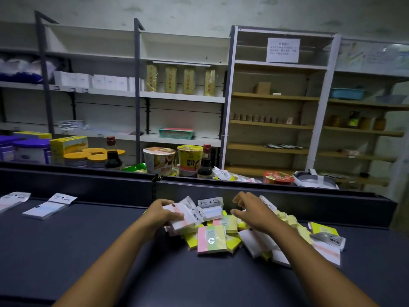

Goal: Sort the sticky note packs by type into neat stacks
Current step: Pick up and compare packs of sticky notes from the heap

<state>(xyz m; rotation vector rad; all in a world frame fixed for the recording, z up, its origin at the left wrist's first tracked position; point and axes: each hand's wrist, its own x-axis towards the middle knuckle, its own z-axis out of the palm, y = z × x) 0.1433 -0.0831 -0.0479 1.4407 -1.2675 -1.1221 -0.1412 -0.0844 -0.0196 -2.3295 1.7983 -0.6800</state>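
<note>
A jumbled pile of sticky note packs (232,231) lies on the dark counter (88,251), with yellow, pink-and-green and white-and-pink packs mixed together. My left hand (162,212) grips a white pack with a pink band (184,214) at the pile's left edge. Over the pile's middle, my right hand (254,212) hovers with its fingers curled loosely and nothing visibly held. Far left on the counter lie a white-and-blue pack (47,207) and a white-and-pink pack (11,201), apart from each other.
A raised dark ledge (287,196) runs behind the counter. Beyond it stand soy sauce bottles (204,162), instant noodle cups (159,159), tins (32,150) and shelving with boxes.
</note>
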